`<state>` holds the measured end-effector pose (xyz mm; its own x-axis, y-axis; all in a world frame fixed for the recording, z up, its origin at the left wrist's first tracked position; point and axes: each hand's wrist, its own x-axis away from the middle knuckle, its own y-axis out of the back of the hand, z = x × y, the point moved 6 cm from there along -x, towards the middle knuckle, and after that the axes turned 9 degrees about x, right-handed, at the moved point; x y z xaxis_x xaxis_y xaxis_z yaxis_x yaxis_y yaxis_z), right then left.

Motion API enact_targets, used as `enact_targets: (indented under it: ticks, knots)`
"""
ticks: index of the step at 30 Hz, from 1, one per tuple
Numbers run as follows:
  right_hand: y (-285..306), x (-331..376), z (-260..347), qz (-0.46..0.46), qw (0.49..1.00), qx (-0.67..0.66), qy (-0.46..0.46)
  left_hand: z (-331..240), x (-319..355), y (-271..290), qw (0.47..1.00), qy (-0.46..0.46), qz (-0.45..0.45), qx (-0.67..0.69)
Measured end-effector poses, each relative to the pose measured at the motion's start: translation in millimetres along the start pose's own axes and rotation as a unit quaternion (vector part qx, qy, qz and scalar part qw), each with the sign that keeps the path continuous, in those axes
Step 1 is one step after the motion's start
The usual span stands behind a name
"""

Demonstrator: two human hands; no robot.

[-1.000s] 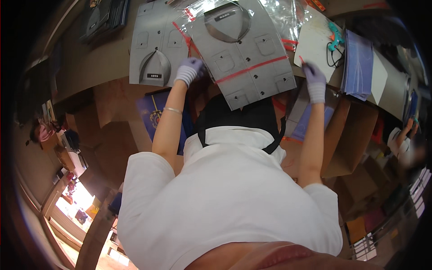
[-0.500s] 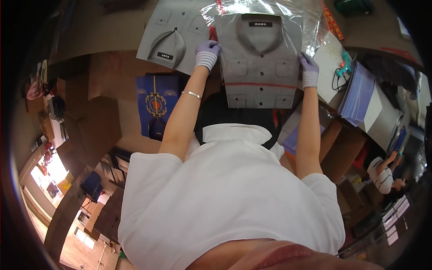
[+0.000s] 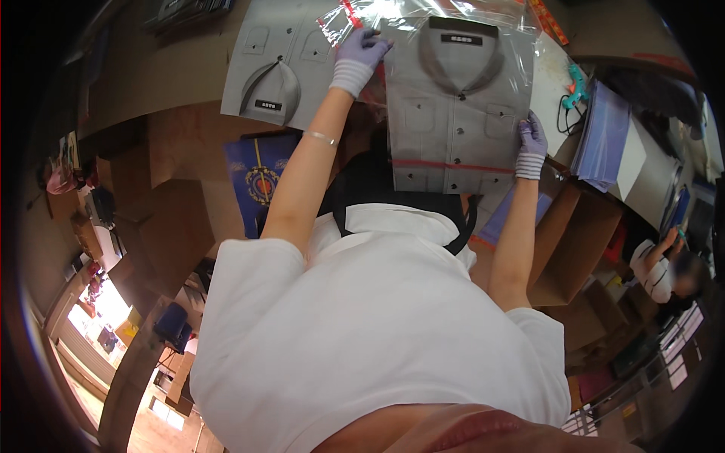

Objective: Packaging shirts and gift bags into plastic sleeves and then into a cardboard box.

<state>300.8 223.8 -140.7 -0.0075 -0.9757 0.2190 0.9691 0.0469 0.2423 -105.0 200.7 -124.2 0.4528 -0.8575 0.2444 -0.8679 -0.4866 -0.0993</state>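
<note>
A folded grey button-up shirt (image 3: 434,132) with chest pockets sits inside a clear plastic bag (image 3: 513,13), which has a red strip across its lower part. My left hand (image 3: 359,60), in a lilac glove with a striped cuff, has its fingers bent at the bag's upper left edge. At the right edge, the curled fingers of my gloved right hand (image 3: 532,142) grip the bagged shirt. Its near end hangs over the table edge in front of my body. Another folded grey shirt (image 3: 308,57) lies to the left, collar toward me.
A blue printed bag (image 3: 257,170) is below the left shirt. On the right are a teal corded tool (image 3: 575,87), a stack of lilac sheets (image 3: 600,140) and an open cardboard box (image 3: 578,241). Another person (image 3: 655,268) works at the far right.
The bagged shirt has shifted right and slightly toward me. My left hand has moved up along the bag's edge, while my right hand has slid lower down the right side.
</note>
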Motion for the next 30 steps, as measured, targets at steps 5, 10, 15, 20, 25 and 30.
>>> enact_targets:
  ticks: [5,10,15,20,25,30]
  knots:
    - [10,12,-10,0.002,0.999,0.028,-0.019,4,-24,-25,0.968,-0.049,-0.004,-0.246]
    - [39,60,-74,0.005,0.978,-0.110,-0.175,18,-25,-28,0.957,-0.118,0.000,-0.264]
    - [12,159,-120,0.028,0.914,-0.287,-0.285,38,-25,-11,0.965,-0.020,-0.117,-0.233]
    - [-3,197,-133,-0.024,0.871,-0.430,-0.238,48,-10,-17,0.970,-0.059,-0.203,-0.119]
    - [-33,192,-92,-0.026,0.817,-0.523,-0.241,43,-17,-11,0.969,-0.029,-0.244,-0.033]
    - [-52,190,-73,-0.078,0.913,-0.286,-0.280,33,0,-20,0.972,-0.067,-0.219,-0.058]
